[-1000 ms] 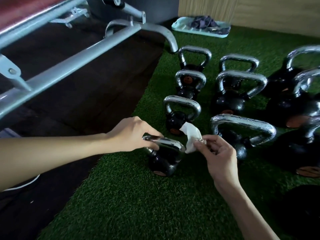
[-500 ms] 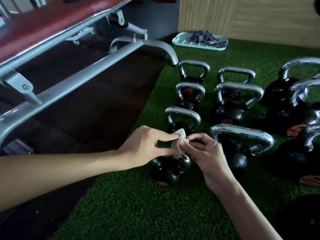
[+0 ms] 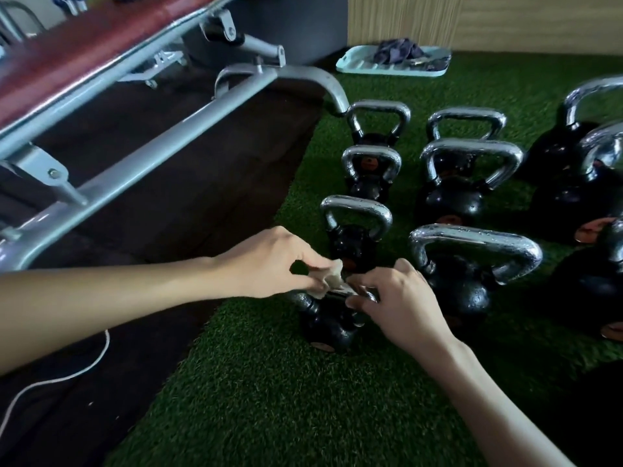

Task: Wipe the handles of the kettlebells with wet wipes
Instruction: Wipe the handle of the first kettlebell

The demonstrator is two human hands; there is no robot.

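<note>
While left hand [image 3: 269,264] pinches the wet wipe [image 3: 329,282] against the kettlebell handle [image 3: 303,299], right hand [image 3: 401,301] grips that handle; nearest kettlebell [image 3: 323,325] stands on green turf [image 3: 269,399].

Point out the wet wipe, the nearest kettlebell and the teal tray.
wet wipe [image 3: 328,282], head view, crumpled white middle.
nearest kettlebell [image 3: 325,326], head view, black round body.
teal tray [image 3: 360,64], head view, bare left part.
</note>
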